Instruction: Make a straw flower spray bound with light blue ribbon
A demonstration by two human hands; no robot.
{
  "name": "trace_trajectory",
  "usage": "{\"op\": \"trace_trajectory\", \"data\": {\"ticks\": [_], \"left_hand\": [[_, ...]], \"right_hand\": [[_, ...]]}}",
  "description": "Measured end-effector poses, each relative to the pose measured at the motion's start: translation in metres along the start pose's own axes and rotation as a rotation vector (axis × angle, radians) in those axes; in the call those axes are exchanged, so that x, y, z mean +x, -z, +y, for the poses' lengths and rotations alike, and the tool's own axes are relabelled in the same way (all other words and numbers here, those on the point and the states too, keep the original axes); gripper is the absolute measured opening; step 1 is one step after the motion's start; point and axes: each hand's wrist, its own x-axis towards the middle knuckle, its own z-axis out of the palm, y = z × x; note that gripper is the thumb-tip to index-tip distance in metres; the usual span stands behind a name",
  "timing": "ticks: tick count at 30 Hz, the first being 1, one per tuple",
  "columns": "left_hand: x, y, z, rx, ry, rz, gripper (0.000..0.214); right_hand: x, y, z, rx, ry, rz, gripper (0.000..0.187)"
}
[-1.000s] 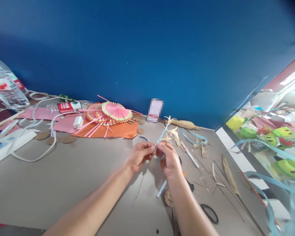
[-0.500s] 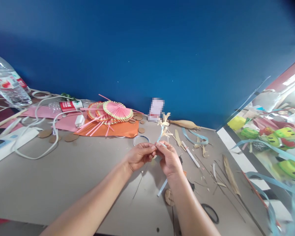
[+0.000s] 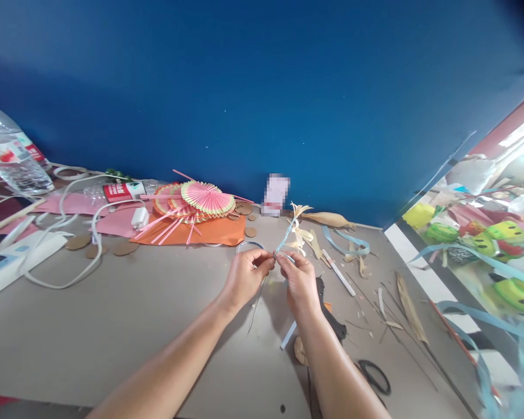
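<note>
At the middle of the grey table (image 3: 113,314), the left hand (image 3: 244,278) and right hand (image 3: 300,282) meet fingertip to fingertip, both pinched shut on a thin stem (image 3: 283,240) wrapped in pale blue (straw-coloured leaves at its far tip), held just above the surface. Far left lie pink paper fans (image 3: 201,201) on an orange sheet (image 3: 213,233); near right, just beside the right forearm, lie scissors (image 3: 374,377).

Far left: clear water bottle (image 3: 9,157), beside pink paper (image 3: 70,202).
Back middle: pink pleated paper fans (image 3: 207,198) on orange sheet (image 3: 209,234).
Left worktop (image 3: 91,326): white cable (image 3: 65,284), charger plug (image 3: 138,217), cardboard discs (image 3: 76,241).
Near right: black scissors (image 3: 375,377); blue ribbon (image 3: 347,245) farther back.
</note>
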Motion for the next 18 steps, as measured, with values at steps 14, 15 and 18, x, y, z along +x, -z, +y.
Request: {"op": "trace_trajectory", "data": {"ticks": [14,15,18], "left_hand": [[0.0065,0.0058,-0.0046,-0.657,0.425,-0.346,0.020],[0.0057,0.0046,-0.0029,-0.561,0.378,-0.310,0.020],[0.0009,-0.0014,0.0002,-0.163,0.109,-0.079,0.019]], "right_hand": [[-0.0004,0.0004,0.0007,0.203,-0.076,-0.120,0.014],[-0.0008,0.0001,0.0008,0.184,-0.052,-0.083,0.015],[-0.0017,-0.0001,0.0024,0.080,0.041,0.052,0.014]]}}
